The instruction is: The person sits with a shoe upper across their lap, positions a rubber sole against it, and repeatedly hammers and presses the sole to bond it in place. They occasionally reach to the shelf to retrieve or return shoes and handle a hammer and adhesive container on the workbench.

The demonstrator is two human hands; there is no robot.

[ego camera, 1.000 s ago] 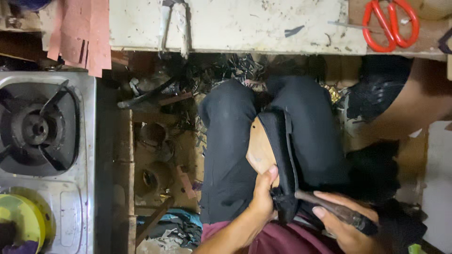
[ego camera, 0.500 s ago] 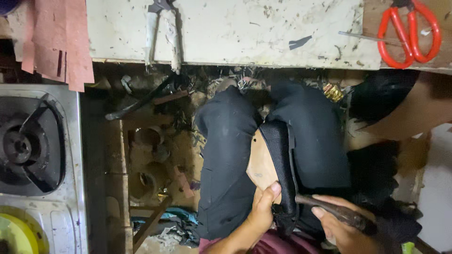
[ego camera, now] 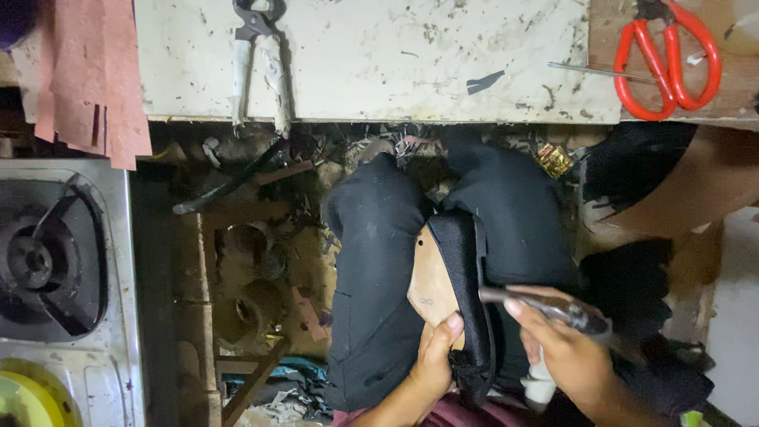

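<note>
A view straight down over a seated person's lap, described from left to right. At the far left sits a metal gas stove (ego camera: 47, 269) with a black burner grate, and a yellow round object (ego camera: 24, 399) is cut off at the bottom corner. Above it, pinkish-red sheets (ego camera: 99, 79) hang over the edge of a scuffed white work board (ego camera: 379, 63). A pair of pincers (ego camera: 258, 63) with pale wrapped handles lies on the board. Below the board, the floor is a dim clutter of scraps and round tins, hard to make out.

In the middle, two knees in black trousers (ego camera: 371, 285) hold a black shoe upper (ego camera: 466, 300) with a tan insole (ego camera: 431, 285) facing up. The left hand (ego camera: 435, 364) grips its lower end, thumb pressed on the tan surface, fingers wrapped underneath and hidden. The right hand (ego camera: 565, 356) is closed around a dark-handled tool (ego camera: 545, 304) whose tip touches the shoe's black edge; a white cylindrical piece (ego camera: 540, 387) shows under the palm, unclear what it is.

At the upper right, red-handled scissors (ego camera: 668, 59) rest on a wooden surface, blades cut off at the top. A small gold-coloured wrapper (ego camera: 555, 160) lies on the floor below.
</note>
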